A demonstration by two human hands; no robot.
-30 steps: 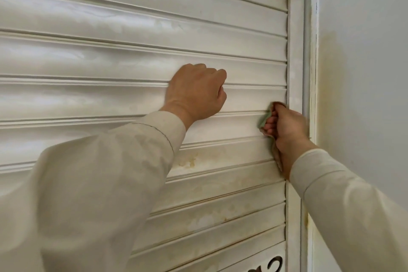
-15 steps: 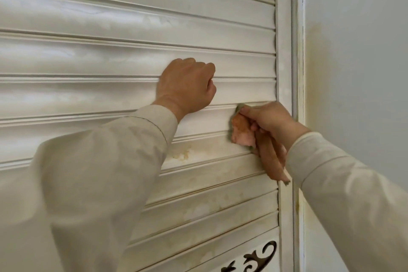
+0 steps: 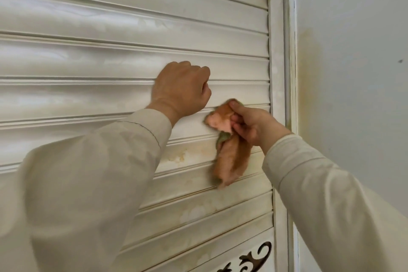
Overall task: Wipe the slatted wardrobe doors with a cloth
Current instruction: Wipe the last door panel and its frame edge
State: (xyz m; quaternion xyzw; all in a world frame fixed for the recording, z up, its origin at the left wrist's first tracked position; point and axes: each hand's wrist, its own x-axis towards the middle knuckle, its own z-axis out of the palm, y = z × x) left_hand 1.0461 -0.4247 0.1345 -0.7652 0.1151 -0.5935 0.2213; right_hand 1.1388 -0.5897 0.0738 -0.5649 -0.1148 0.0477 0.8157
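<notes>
Your left sleeve (image 3: 84, 183) fills the lower left, crossing the white slatted wardrobe door (image 3: 110, 28). Your left hand (image 3: 182, 89) sits on the door's slats as a closed fist, knuckles against a slat, nothing visible in its grip. Below that fist, a yellowish stain (image 3: 178, 155) marks a slat of the door. Just right of the fist and a little lower, the orange cloth (image 3: 229, 150) is pressed onto the door; its upper part is bunched against a slat and its tail hangs down over the next slats. Your right hand (image 3: 254, 127) pinches the cloth's top between thumb and curled fingers, close to the door's right frame (image 3: 277, 51). At the door's bottom edge a dark scroll cut-out (image 3: 249, 258) shows. Right of the door, the pale wall (image 3: 353, 73) carries a yellowish patch beside the frame.
</notes>
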